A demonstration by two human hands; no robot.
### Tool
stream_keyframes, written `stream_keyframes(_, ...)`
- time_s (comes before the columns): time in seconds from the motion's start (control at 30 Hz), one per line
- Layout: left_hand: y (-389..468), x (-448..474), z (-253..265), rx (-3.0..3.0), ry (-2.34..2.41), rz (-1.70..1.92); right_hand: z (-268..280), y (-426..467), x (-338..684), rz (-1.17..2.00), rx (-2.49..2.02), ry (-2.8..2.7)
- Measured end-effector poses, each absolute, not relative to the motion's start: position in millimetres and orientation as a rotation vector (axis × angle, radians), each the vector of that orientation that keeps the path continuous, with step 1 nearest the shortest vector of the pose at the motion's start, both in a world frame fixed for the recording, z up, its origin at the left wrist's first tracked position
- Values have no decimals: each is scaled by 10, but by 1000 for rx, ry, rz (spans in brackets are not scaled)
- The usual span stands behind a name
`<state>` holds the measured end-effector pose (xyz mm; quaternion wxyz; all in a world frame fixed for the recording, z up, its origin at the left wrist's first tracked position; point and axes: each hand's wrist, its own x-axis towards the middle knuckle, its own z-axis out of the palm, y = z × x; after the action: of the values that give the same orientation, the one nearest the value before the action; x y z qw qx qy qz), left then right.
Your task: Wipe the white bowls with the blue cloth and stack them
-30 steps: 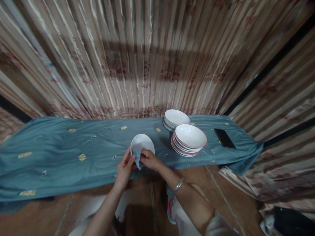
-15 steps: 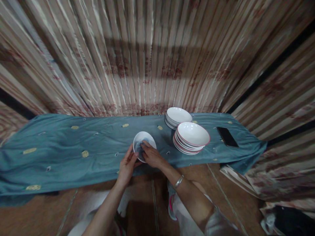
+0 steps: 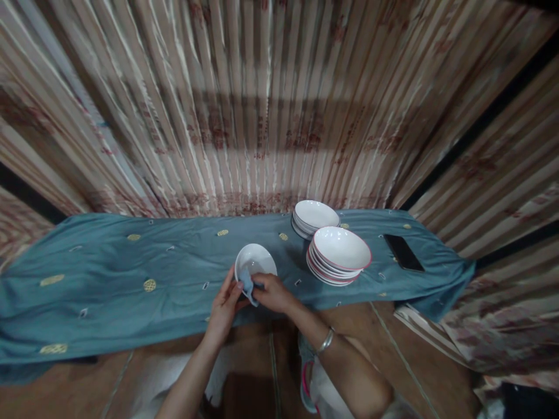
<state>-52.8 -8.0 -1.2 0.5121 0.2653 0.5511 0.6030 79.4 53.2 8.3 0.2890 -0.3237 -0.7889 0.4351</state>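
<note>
A small white bowl (image 3: pixel 257 256) is tilted toward me over the front edge of the cloth-covered table. My left hand (image 3: pixel 225 302) grips its left side, thumb at the rim and fingers underneath. Closed round a light blue cloth (image 3: pixel 246 284), my right hand (image 3: pixel 273 293) is at the bowl's near rim. The cloth lies partly inside the bowl and hangs over that rim. To the right stands a stack of white bowls with red rims (image 3: pixel 342 249). Just behind it is a stack of white dishes with dark rims (image 3: pixel 317 215).
A black phone (image 3: pixel 403 252) lies toward the right end of the table. The teal tablecloth (image 3: pixel 109 279) has yellow patterns and drapes over the front edge. Pleated curtains (image 3: pixel 262 116) hang behind and at both sides. Brown floor tiles (image 3: pixel 379 355) lie below.
My right hand has drawn the cloth from the bowl's inside to its near rim, and its fingers have closed round it. My left hand keeps its hold. The view has tipped slightly upward.
</note>
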Motion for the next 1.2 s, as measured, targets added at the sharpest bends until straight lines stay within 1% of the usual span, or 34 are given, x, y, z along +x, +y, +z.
stream_keyframes(0.17, -64, -534, -54, 670, 1337, 1439, 142, 462, 665, 1128, -805, -1826)
stream_keyframes(0.37, -69, -516, -42, 689, 1285, 1430, 156, 612, 550, 869, -848, -1793)
stream_keyframes(0.63, -90, -520, -8, 678, 1229, 1427, 24, 894, 605, 455, -1032, -2058)
stream_keyframes(0.8, -84, -527, -25, 653, 1215, 1443, -35, 948, 730, 271, -1239, -2270)
stream_keyframes(0.93, -66, -527, -41, 616, 1213, 1468, -99, 894, 842, 145, -1283, -2405)
stream_keyframes(1.07, -55, -523, -39, 570, 1211, 1487, -158, 821, 941, 110, -1288, -2486)
stream_keyframes(1.13, -53, -519, -39, 568, 1211, 1486, -161, 776, 974, 165, -1262, -2514)
stream_keyframes(1.2, -52, -514, -43, 576, 1213, 1484, -143, 723, 983, 286, -1213, -2537)
